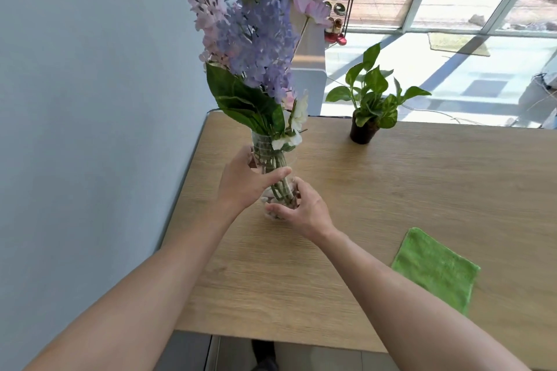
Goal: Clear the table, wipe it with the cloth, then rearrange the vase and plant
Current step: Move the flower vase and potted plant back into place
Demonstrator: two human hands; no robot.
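The glass vase (272, 172) stands near the left edge of the wooden table (422, 190), and both hands are wrapped around it. The left hand (241, 182) is curled on the left side, a bit higher up, with its thumb across the front. The right hand (301, 209) cups the bottom from the right, fingers bent around the glass. So the vase sits between the 2 hands, held tight from both sides.

The vase is tall and stands straight up. Its purple and pink flowers (253, 33) rise high and lean a little left, so the top is heavy. I cannot tell if the bottom touches the table.

The potted plant (369, 99) is far back on the right, well apart. The green cloth (437, 269) lies flat near the right forearm. To go toward the plant, the vase must move right and away.
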